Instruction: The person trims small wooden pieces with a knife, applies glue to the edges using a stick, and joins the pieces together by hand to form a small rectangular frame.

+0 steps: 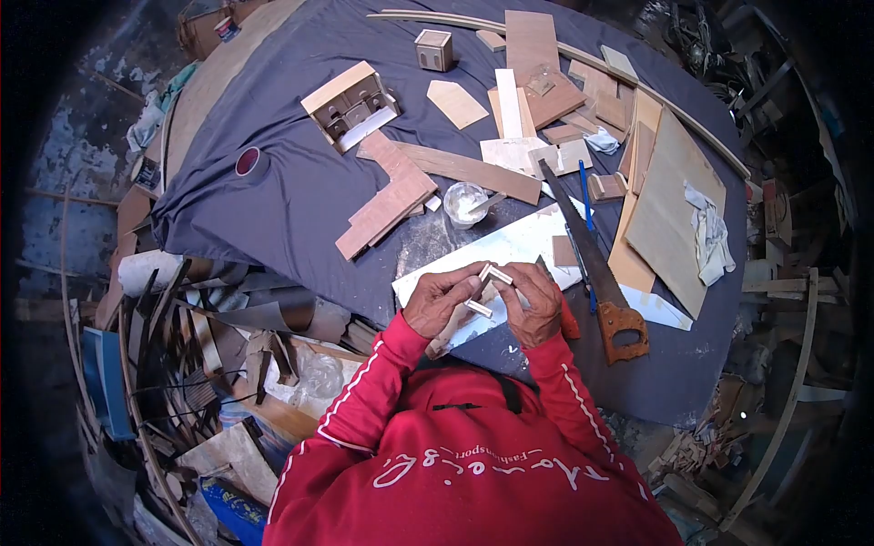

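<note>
Between my two hands is a small U-shaped piece of pale wooden strips, with one short strip end jutting out lower down. My left hand pinches its left side between thumb and fingers. On the opposite side, my right hand grips it with bent fingers. Both hands are above a white board lying on the dark cloth. A small brown square piece rests on that board, right of my right hand. Beyond the hands stands a tub of white paste with a stick in it.
A handsaw and a blue pencil-like rod lie at the right. Wood sheets and offcuts cover the far right. A small wooden model, a wooden cube and a tape roll sit farther back.
</note>
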Tool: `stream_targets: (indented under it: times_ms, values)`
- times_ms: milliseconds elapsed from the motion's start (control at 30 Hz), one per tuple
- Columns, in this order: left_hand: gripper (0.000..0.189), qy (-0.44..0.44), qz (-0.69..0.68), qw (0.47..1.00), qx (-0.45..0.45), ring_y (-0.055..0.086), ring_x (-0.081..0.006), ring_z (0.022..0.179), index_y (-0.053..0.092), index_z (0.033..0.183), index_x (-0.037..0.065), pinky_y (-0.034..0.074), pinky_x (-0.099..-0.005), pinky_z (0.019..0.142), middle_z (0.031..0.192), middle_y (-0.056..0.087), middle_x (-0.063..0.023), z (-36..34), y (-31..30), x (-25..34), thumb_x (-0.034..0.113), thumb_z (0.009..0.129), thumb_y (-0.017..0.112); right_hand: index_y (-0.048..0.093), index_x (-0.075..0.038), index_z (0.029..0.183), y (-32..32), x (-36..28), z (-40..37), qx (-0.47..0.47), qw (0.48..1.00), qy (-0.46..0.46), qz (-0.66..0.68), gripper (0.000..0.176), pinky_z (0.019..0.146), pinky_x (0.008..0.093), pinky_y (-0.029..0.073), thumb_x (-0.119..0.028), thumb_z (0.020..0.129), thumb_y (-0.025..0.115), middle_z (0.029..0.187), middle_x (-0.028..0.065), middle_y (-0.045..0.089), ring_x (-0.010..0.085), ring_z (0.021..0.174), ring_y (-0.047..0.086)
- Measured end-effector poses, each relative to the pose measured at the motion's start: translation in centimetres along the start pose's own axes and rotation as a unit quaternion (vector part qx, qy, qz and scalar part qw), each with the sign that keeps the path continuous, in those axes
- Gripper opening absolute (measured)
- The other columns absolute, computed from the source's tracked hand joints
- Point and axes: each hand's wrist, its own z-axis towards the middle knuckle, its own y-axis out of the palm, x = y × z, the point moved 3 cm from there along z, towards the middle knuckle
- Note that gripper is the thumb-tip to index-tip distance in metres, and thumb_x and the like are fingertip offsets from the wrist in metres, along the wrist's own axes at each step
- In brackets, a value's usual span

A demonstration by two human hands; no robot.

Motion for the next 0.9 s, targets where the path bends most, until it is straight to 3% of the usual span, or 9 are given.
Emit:
stream_targets:
  times_ms: [300,433,600,700,900]
  values:
    - [0.036,-0.003,0.01,1.0,-0.007,0.054,-0.0082,0.085,0.059,0.127,0.0,0.046,-0.0232,0.079,0.098,0.066,-0.0031,0.3,0.1,-0.7,0.021,0.098,0.056,0.067,0.0,0.095,-0.1,-0.1,-0.3,0.018,1.0,0.021,0.008,0.014,0.073,0.0375,0.049,-0.003,0.081,0.067,0.091,0.0117,0.065,0.0303,0.082,0.062]
    - [0.035,-0.014,-0.017,1.0,-0.006,0.054,-0.0085,0.086,0.059,0.127,0.0,0.046,-0.0233,0.08,0.099,0.067,-0.0035,0.4,0.0,-0.9,0.019,0.098,0.056,0.066,-0.002,0.104,-0.1,0.4,-0.5,-0.021,0.999,0.026,0.005,0.023,0.076,0.0392,0.049,-0.006,0.081,0.067,0.1,0.0131,0.064,0.0313,0.091,0.061]
    - [0.035,0.014,-0.021,1.0,0.018,0.057,-0.0098,0.095,0.058,0.129,0.001,0.047,-0.0243,0.086,0.108,0.066,-0.0047,0.2,-0.1,-0.4,0.017,0.097,0.057,0.059,-0.003,0.122,-1.4,0.3,0.1,-0.034,0.999,0.039,-0.001,0.042,0.079,0.0352,0.051,-0.007,0.081,0.07,0.111,0.0128,0.062,0.027,0.097,0.062]
    - [0.036,0.009,-0.018,1.0,0.01,0.059,-0.0143,0.103,0.057,0.129,-0.001,0.048,-0.0274,0.091,0.118,0.064,-0.0084,0.0,-0.6,-0.2,0.016,0.097,0.056,0.056,-0.003,0.125,-2.5,0.8,-0.4,-0.003,0.991,0.112,0.069,0.047,0.076,0.0364,0.053,-0.008,0.081,0.07,0.112,0.0139,0.061,0.0283,0.104,0.06]
    - [0.037,0.02,-0.005,1.0,0.018,0.059,-0.0171,0.109,0.055,0.13,-0.001,0.048,-0.0294,0.095,0.125,0.061,-0.0102,0.0,-1.3,-0.3,0.012,0.095,0.056,0.06,-0.002,0.12,-2.9,3.5,-2.4,0.016,0.982,0.162,0.095,0.036,0.068,0.0284,0.054,-0.006,0.085,0.065,0.109,0.0132,0.063,0.0209,0.094,0.065]
